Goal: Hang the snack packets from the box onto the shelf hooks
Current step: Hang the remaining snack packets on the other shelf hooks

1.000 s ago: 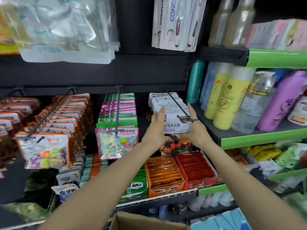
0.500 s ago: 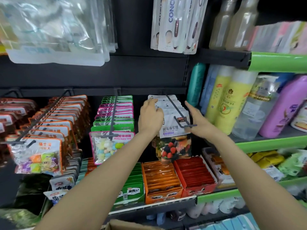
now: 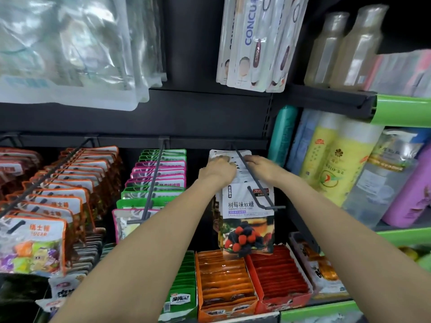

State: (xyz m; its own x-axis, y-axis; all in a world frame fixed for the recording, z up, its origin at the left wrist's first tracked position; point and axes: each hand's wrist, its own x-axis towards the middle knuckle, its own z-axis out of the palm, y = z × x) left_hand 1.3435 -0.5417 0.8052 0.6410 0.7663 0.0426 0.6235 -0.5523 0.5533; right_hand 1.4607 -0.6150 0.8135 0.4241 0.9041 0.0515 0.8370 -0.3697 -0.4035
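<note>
On the shelf hook [image 3: 254, 183] right of centre, the left hand [image 3: 215, 171] curls onto the tops of the hung raspberry packets [image 3: 247, 220]; the right hand [image 3: 262, 165] presses them from the other side, fingers loosely bent. Many packets already hang, and the box is out of view, so what remains is unclear

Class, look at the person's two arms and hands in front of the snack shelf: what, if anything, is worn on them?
Nothing visible: both forearms are bare up to the frame edge, with no sleeves. The left hand and right hand show no gloves, watch or bracelets; rings cannot be made out.
</note>
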